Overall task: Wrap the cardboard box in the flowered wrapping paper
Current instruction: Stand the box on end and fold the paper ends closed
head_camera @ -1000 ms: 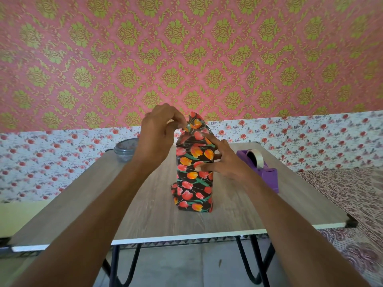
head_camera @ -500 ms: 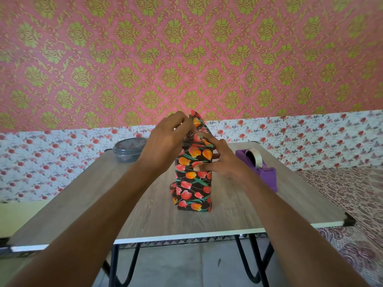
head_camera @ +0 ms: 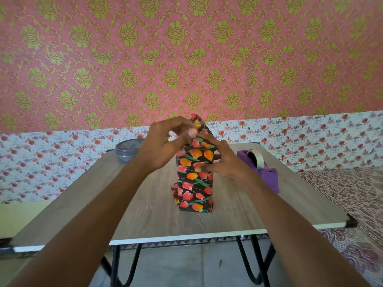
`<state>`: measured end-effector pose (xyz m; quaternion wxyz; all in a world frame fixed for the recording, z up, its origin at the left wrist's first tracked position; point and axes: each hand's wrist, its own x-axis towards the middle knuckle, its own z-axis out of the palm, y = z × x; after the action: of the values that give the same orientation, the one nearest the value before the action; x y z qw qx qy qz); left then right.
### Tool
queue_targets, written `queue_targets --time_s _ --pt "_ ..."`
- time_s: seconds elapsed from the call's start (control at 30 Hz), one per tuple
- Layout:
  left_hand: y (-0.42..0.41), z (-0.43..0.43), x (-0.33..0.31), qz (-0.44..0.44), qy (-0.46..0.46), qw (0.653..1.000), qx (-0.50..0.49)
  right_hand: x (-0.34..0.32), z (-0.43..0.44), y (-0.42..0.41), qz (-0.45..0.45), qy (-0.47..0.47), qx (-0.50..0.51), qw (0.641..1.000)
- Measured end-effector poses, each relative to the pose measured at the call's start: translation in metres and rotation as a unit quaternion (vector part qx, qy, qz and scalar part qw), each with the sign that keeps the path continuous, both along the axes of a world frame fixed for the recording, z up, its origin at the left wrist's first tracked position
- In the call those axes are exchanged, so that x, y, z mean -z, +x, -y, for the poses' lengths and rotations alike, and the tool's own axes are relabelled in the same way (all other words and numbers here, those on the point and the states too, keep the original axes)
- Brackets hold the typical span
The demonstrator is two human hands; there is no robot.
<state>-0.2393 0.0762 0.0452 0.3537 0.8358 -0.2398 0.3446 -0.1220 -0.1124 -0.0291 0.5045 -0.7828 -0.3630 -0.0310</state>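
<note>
The box stands upright in the middle of the wooden table [head_camera: 145, 214], covered in black wrapping paper with red and orange tulips [head_camera: 194, 183]; no bare cardboard shows. A loose flap of the paper sticks up at the box's top end. My left hand [head_camera: 163, 146] is at the top left, its fingertips pinching the paper there. My right hand [head_camera: 221, 160] grips the box's upper right side, thumb on the front face, forefinger stretched along the top fold.
A purple tape dispenser [head_camera: 261, 166] with a pale tape roll sits on the table right of the box. A clear round lidded container [head_camera: 127, 150] stands at the back left. The table's front edge runs just below my forearms.
My left hand has shifted right and slightly down over the top of the box, working the paper flap lower. My right hand and the box stay where they were.
</note>
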Motion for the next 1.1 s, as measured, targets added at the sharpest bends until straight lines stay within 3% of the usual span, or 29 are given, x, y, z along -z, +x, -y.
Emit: queue_targets --time_s 0.1,0.23,0.33,0.53,0.77,0.9,1.1 --pt "0.003 0.001 -0.006 0.030 0.155 0.986 -0.059 0.003 0.002 0.000 -0.001 0.014 0.004 1.000" --pt "0.005 0.006 -0.002 0.170 0.255 0.938 -0.163 0.002 0.002 -0.001 -0.002 0.015 -0.003 1.000" --pt "0.007 0.007 0.005 0.212 0.253 0.926 -0.186 0.002 0.002 -0.002 -0.005 0.010 0.004 1.000" --pt "0.009 0.009 0.010 0.185 0.199 0.953 -0.134 0.001 0.000 -0.003 0.001 0.007 0.005 1.000" --pt "0.008 0.017 0.008 0.190 0.308 0.919 -0.155 0.001 0.003 -0.002 -0.008 0.018 -0.007 1.000" --pt "0.010 0.026 0.006 0.207 0.261 0.930 -0.156 0.001 0.003 -0.001 0.010 0.022 -0.012 1.000" --pt "0.009 0.020 0.007 0.182 0.283 0.932 -0.131 0.005 0.003 0.012 -0.021 0.024 -0.016 0.999"
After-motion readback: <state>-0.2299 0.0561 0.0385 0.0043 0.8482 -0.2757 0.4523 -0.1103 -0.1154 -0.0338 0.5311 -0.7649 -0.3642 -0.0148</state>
